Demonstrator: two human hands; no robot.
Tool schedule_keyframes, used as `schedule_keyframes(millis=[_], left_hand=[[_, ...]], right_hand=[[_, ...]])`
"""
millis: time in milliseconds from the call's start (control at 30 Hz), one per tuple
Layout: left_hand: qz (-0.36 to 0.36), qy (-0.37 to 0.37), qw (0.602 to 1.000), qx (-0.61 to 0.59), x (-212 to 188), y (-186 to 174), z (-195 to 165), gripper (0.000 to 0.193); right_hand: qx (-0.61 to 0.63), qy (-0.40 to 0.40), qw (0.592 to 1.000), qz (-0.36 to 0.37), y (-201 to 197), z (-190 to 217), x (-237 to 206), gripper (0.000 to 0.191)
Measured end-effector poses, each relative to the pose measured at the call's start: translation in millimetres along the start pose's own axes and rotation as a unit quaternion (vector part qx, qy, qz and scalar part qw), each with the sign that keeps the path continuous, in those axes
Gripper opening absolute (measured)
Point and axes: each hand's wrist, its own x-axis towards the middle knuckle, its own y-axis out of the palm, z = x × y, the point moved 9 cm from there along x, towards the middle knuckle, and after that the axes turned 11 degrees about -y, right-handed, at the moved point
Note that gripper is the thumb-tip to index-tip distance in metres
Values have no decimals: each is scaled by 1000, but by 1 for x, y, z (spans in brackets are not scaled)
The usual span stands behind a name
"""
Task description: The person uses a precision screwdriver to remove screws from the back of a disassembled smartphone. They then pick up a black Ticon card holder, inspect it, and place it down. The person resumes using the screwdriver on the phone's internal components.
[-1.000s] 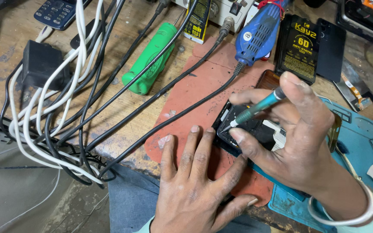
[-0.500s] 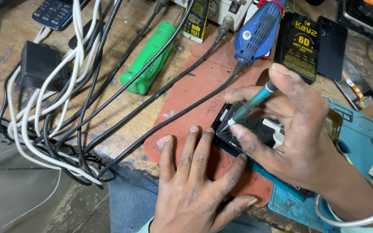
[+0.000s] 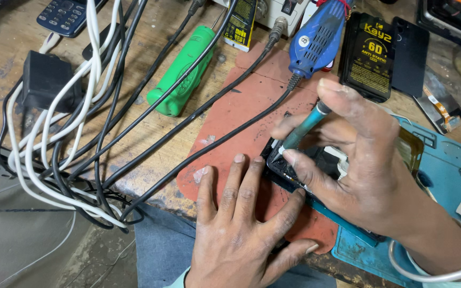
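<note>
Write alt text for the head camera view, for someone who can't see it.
A right hand holds a teal screwdriver tip-down on an opened black phone, while the left hand lies flat on the red mat beside it. Cables, a green cylinder and a blue rotary tool lie on the wooden bench.

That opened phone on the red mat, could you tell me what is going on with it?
A person is working on the opened phone, which lies on the red mat at the bench's front edge. The right hand holds a teal-handled screwdriver with its tip at the phone's upper left corner. The left hand lies flat on the mat, fingertips against the phone's edge. A blue rotary tool and a green cylinder lie behind.
</note>
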Motion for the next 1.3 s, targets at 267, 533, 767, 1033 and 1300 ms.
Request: schedule_keyframes(millis=[267, 533, 767, 1033, 1300], left_hand=[[0, -3, 1000, -1, -1, -1, 0, 62], [-4, 2, 1000, 2, -1, -1, 0, 62], [-3, -3, 1000, 1, 0, -1, 0, 61], [-9, -5, 1000, 1, -1, 0, 0, 61], [3, -2, 1000, 6, -1, 3, -1, 61]], right_hand=[[-14, 4, 1000, 3, -1, -6, -9, 83], [-37, -17, 999, 17, -2, 3, -4, 86], [-41, -8, 999, -1, -5, 3, 5, 88], [84, 238, 957, -144, -85, -91, -61, 32], [-79, 216, 973, 12, -80, -125, -89, 32]])
